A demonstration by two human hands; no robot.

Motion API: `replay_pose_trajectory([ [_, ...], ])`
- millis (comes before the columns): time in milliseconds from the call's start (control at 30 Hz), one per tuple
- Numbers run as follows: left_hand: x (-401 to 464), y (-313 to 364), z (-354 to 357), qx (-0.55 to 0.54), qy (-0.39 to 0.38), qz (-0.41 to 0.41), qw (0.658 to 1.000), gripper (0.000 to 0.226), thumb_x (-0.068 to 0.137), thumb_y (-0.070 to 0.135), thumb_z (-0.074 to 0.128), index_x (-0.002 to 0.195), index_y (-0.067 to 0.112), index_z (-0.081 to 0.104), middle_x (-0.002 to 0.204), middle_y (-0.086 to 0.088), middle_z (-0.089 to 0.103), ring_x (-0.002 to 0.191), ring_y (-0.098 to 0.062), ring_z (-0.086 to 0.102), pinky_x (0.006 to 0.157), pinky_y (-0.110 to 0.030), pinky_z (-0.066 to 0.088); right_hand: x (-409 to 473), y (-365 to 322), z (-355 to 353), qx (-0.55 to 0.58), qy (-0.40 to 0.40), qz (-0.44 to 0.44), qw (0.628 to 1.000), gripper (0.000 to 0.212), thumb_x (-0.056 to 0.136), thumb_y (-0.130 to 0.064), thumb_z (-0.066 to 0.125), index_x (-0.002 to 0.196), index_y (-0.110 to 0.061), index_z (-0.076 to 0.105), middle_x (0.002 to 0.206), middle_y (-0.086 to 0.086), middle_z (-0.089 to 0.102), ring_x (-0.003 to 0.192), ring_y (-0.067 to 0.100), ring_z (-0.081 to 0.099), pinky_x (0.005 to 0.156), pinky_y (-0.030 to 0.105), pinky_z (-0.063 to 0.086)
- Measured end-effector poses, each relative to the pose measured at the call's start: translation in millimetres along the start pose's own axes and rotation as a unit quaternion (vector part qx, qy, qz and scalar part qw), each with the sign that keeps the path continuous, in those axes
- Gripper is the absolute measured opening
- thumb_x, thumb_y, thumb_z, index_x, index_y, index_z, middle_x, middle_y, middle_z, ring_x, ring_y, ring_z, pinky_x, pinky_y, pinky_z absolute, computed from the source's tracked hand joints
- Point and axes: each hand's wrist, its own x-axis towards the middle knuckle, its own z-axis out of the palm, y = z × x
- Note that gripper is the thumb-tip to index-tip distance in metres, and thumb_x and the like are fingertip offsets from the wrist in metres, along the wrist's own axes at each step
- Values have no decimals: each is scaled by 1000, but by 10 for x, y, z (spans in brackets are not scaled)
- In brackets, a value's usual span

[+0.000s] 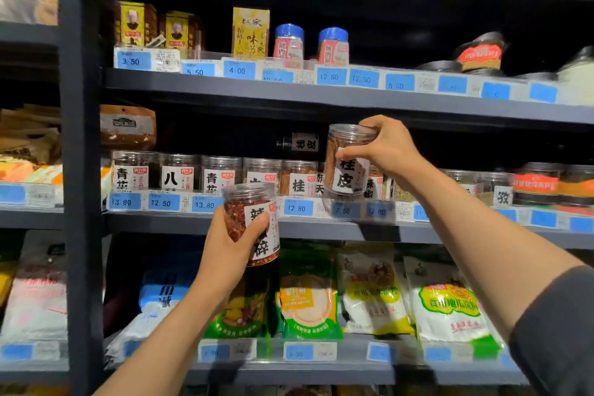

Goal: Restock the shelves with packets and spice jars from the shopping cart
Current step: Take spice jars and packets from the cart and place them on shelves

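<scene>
Both arms reach up and forward toward the middle shelf (pixel 321 227). The left hand (pixel 229 246) is raised in front of the shelf edge, wrapped around the lower half of a chili jar (pixel 252 223), thumb across its white label; the jar tilts slightly left. The right hand (pixel 387 146), higher and to the right, has its fingers curled over the top of a bark jar (pixel 348 161), gripping it near the lid and holding it tilted just in front of the jar row (pixel 212 175).

The chili jar is clear plastic, filled with red flakes, with large black characters on the label. The bark jar is also clear, holding brown strips that are probably cinnamon bark, though motion blur softens it; its label faces out. It hangs above the blue price tags (pixel 299 207), near a gap in the row. A dark sleeve (pixel 559 331) covers the right upper arm. Packets (pixel 373 292) stand on the shelf below.
</scene>
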Motion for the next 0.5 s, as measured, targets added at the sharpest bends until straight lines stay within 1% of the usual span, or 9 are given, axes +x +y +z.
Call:
replay_pose_trajectory([
  [33,7,23,7,6,-1,2,1000,61,70,49,66,124,24,51,111,8,67,102,-8,64,87,-29,51,14,-3,15,3,-11,4,1000,69,52,-27,90,111,-12,58,98,0,63,92,15,61,80,28,51],
  [100,18,53,27,15,2,7,1000,48,79,41,68,122,25,52,109,9,67,99,-5,64,79,-22,50,18,-27,64,14,-42,8,999,58,56,-23,89,104,-11,59,93,-1,64,87,12,61,72,22,49],
  [133,23,61,40,18,5,9,1000,43,82,36,68,121,26,52,108,9,67,97,-3,64,76,-18,49,19,-37,91,26,-62,15,998,53,58,-21,89,101,-8,61,91,2,65,84,14,63,70,23,50],
  [167,29,62,51,22,8,10,1000,41,84,34,67,121,26,52,108,10,67,96,-2,64,73,-16,48,27,-40,128,43,-80,23,996,49,59,-21,88,99,-4,64,90,6,68,84,18,65,71,26,53],
  [233,27,58,62,27,12,11,999,40,84,33,67,120,27,52,107,10,67,94,0,64,72,-15,48,58,-36,214,65,-106,36,992,49,62,-23,86,98,3,65,93,14,71,86,24,69,76,34,55],
  [300,15,54,50,28,14,9,999,37,84,32,68,117,29,52,104,11,67,89,3,65,70,-15,48,105,-32,291,72,-109,45,990,49,63,-24,86,97,5,65,92,14,72,85,22,70,75,34,56],
  [367,8,41,17,28,16,5,999,36,83,33,69,115,30,53,103,11,68,86,5,65,69,-15,49,148,-19,357,80,-107,48,990,40,63,-22,86,91,0,67,86,9,73,80,18,70,70,31,52],
  [433,4,39,-19,30,19,4,999,41,79,36,70,116,29,53,104,10,68,88,4,66,70,-15,49,167,-19,402,89,-104,54,989,27,66,-18,85,81,-12,63,81,3,70,78,15,68,67,25,49],
  [500,4,44,-45,29,22,2,999,50,72,42,69,117,28,54,104,10,68,89,2,66,72,-17,50,196,1,437,98,-103,50,989,31,67,-17,84,77,-22,55,82,-1,66,81,12,64,69,24,48],
])
